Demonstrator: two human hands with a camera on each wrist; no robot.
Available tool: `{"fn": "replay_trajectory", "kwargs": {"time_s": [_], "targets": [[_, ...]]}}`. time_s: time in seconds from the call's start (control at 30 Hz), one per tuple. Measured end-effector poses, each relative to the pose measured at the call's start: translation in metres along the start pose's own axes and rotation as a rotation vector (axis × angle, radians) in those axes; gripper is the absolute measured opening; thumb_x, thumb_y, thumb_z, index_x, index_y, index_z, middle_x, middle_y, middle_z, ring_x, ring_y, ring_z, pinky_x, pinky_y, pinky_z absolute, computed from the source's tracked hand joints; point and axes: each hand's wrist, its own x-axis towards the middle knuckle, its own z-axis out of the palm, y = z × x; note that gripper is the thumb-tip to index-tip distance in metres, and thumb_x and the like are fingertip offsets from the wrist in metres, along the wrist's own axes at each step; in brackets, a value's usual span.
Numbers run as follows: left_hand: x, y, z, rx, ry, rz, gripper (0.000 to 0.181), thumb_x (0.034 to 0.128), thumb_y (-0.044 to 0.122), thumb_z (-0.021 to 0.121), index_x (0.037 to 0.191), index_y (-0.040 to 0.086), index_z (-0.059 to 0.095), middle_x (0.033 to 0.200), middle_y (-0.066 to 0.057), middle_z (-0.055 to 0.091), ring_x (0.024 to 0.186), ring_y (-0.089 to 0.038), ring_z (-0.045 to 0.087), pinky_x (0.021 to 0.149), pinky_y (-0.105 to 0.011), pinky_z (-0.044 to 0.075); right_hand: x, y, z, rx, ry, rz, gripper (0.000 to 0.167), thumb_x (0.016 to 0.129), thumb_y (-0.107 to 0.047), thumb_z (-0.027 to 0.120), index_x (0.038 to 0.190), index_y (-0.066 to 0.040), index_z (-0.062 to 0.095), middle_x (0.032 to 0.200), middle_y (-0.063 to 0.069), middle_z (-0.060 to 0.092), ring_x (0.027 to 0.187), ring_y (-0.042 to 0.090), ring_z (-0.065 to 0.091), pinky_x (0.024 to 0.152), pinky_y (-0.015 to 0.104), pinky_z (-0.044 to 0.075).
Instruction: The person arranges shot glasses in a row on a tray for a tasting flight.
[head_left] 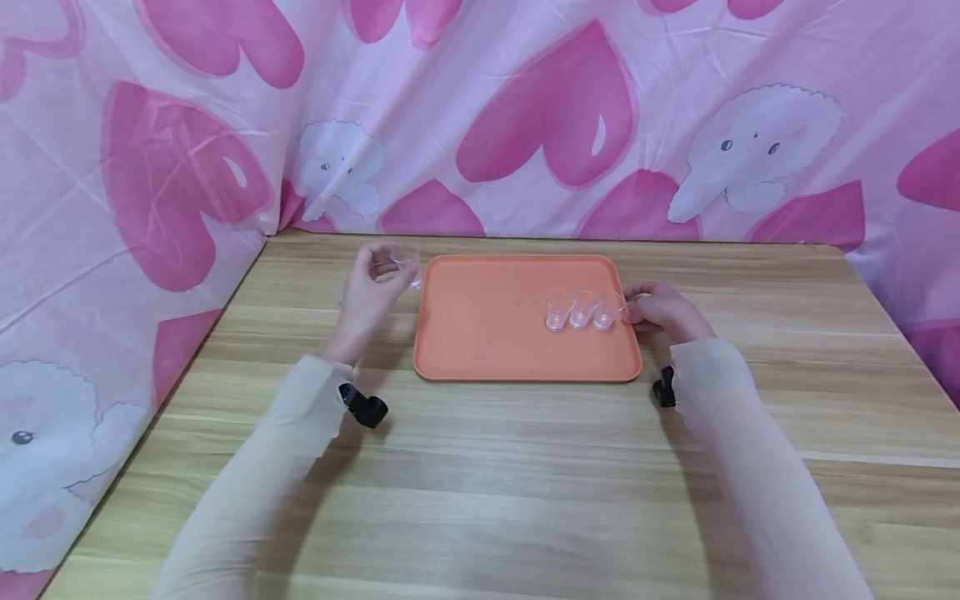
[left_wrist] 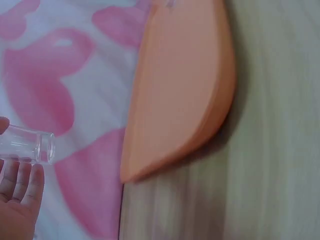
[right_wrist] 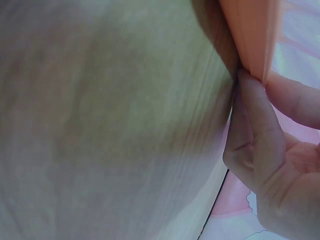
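My left hand (head_left: 369,292) is raised beyond the tray's left edge and holds a small clear cup (left_wrist: 25,145) between thumb and fingers. In the head view that cup (head_left: 406,262) looks tilted and lies just left of the orange tray (head_left: 480,333). Three similar clear cups (head_left: 580,315) stand in a row on the right part of the tray. At the tray's right rim, my right hand (head_left: 666,312) pinches the edge, and the right wrist view shows its thumb and fingers (right_wrist: 260,107) at the tray's rim (right_wrist: 257,45).
A faint clear object (head_left: 339,285) sits left of my left hand, too hard to make out. The wooden table (head_left: 480,483) ends at a pink heart-patterned curtain (head_left: 420,108) behind and to the left. Black wrist cameras (head_left: 364,407) hang under both sleeves.
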Motion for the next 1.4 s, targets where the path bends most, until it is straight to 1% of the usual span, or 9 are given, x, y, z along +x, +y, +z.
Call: {"fn": "replay_trajectory", "kwargs": {"time_s": [0.17,0.27,0.37,0.5,0.67,0.77,0.9,1.07,1.4], "targets": [[-0.007,0.002,0.022,-0.006,-0.102,-0.05,0.045,0.0898,0.019,0.066,0.127,0.005,0.045,0.118,-0.005,0.053,0.113,-0.018,0.053,0.093,-0.028,0.052,0.0,0.001,-0.001,0.0,-0.007,0.005,0.057,0.09,-0.007,0.052,0.142,0.003,0.031,0.135,0.019,0.043,0.109,0.025,0.05,0.111,0.044,0.04],[-0.009,0.001,0.036,-0.029,-0.144,-0.051,0.045,0.0892,0.015,0.065,0.128,0.003,0.045,0.122,-0.013,0.053,0.113,-0.022,0.054,0.093,-0.031,0.052,0.001,0.001,-0.001,-0.004,-0.009,0.01,0.057,0.09,-0.007,0.052,0.143,0.002,0.031,0.135,0.019,0.043,0.108,0.025,0.051,0.111,0.044,0.04],[-0.01,0.0,0.05,-0.013,-0.169,-0.032,0.046,0.088,0.013,0.066,0.127,0.0,0.046,0.12,-0.016,0.054,0.111,-0.024,0.055,0.096,-0.033,0.05,0.002,0.001,-0.002,-0.009,-0.012,0.009,0.057,0.091,-0.007,0.052,0.143,0.002,0.031,0.136,0.019,0.043,0.108,0.025,0.051,0.11,0.044,0.041],[-0.012,-0.001,0.067,0.008,-0.201,-0.013,0.041,0.0872,0.012,0.067,0.121,-0.001,0.048,0.113,-0.013,0.055,0.11,-0.025,0.056,0.099,-0.034,0.049,0.002,0.001,-0.002,-0.015,-0.008,0.008,0.056,0.091,-0.008,0.051,0.142,0.002,0.032,0.137,0.019,0.042,0.109,0.025,0.051,0.111,0.045,0.04],[-0.014,-0.002,0.085,0.008,-0.23,-0.029,0.038,0.0853,0.011,0.069,0.117,0.001,0.05,0.107,-0.009,0.055,0.109,-0.024,0.058,0.094,-0.032,0.053,0.001,0.001,-0.001,-0.007,-0.008,0.003,0.056,0.091,-0.008,0.051,0.143,0.002,0.031,0.138,0.02,0.041,0.112,0.028,0.049,0.113,0.047,0.038],[-0.016,-0.003,0.093,0.019,-0.247,-0.047,0.04,0.0842,0.009,0.07,0.119,0.001,0.051,0.109,-0.011,0.057,0.109,-0.024,0.06,0.089,-0.029,0.055,0.0,0.001,-0.001,-0.005,-0.009,-0.002,0.056,0.091,-0.008,0.051,0.142,0.002,0.031,0.137,0.019,0.042,0.111,0.028,0.05,0.113,0.047,0.037],[-0.018,-0.004,0.103,0.041,-0.276,-0.066,0.042,0.0845,0.01,0.07,0.121,0.002,0.05,0.111,-0.012,0.058,0.108,-0.024,0.062,0.086,-0.028,0.056,0.0,0.001,-0.002,-0.013,-0.009,-0.014,0.056,0.09,-0.007,0.051,0.142,0.003,0.032,0.133,0.019,0.044,0.103,0.022,0.054,0.106,0.041,0.045],[-0.02,-0.005,0.114,0.064,-0.308,-0.079,0.042,0.0858,0.013,0.07,0.121,0.002,0.05,0.114,-0.013,0.058,0.109,-0.024,0.06,0.09,-0.031,0.055,0.0,0.0,-0.003,-0.022,-0.008,-0.017,0.056,0.09,-0.007,0.052,0.141,0.004,0.032,0.131,0.018,0.046,0.092,0.014,0.056,0.094,0.03,0.05],[-0.02,-0.01,0.13,0.079,-0.342,-0.091,0.042,0.0852,0.01,0.07,0.123,0.004,0.05,0.117,-0.013,0.059,0.109,-0.026,0.061,0.092,-0.032,0.054,0.002,0.0,-0.003,-0.018,-0.011,-0.006,0.057,0.089,-0.006,0.053,0.142,0.003,0.032,0.129,0.016,0.047,0.087,0.011,0.057,0.089,0.026,0.051]]}}
